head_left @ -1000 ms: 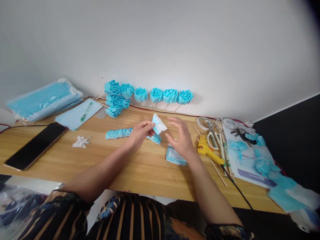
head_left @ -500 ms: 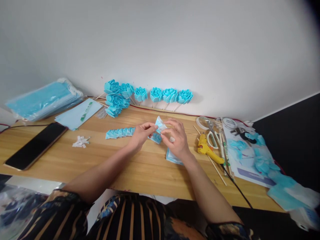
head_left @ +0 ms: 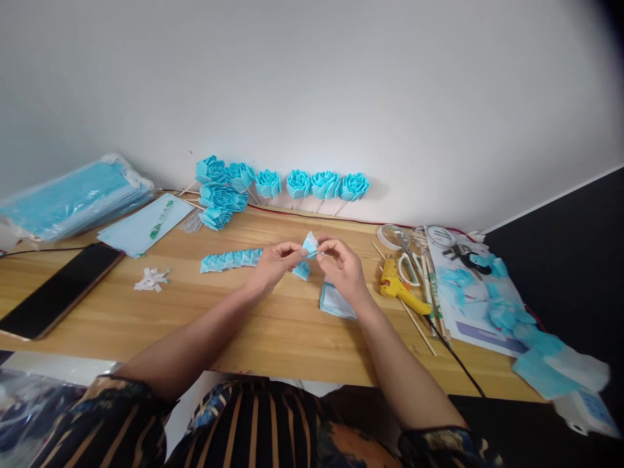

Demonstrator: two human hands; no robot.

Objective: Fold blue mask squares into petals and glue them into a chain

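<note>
A small folded blue-and-white piece (head_left: pixel 311 243) is pinched between my left hand (head_left: pixel 277 262) and my right hand (head_left: pixel 344 266), its pointed tip upward. The fingertips of both hands grip its lower edge from either side. Just below it on the table lies another folded blue piece (head_left: pixel 301 270). A row of overlapping folded blue pieces (head_left: pixel 229 260) extends to the left of my left hand. Partly under my right hand is a stack of pale blue squares (head_left: pixel 335 301).
Blue flowers on sticks (head_left: pixel 298 184) lean along the wall. A phone (head_left: pixel 61 289), white scraps (head_left: pixel 151 279) and bagged blue sheets (head_left: pixel 78 198) are at left. At right are a yellow glue gun (head_left: pixel 403 289), scissors (head_left: pixel 408 269), tape and sticks on the wooden table (head_left: pixel 287 344).
My right hand's fingers have come in to pinch the folded piece's lower edge, and the piece now points more upright. The whole view has shifted slightly.
</note>
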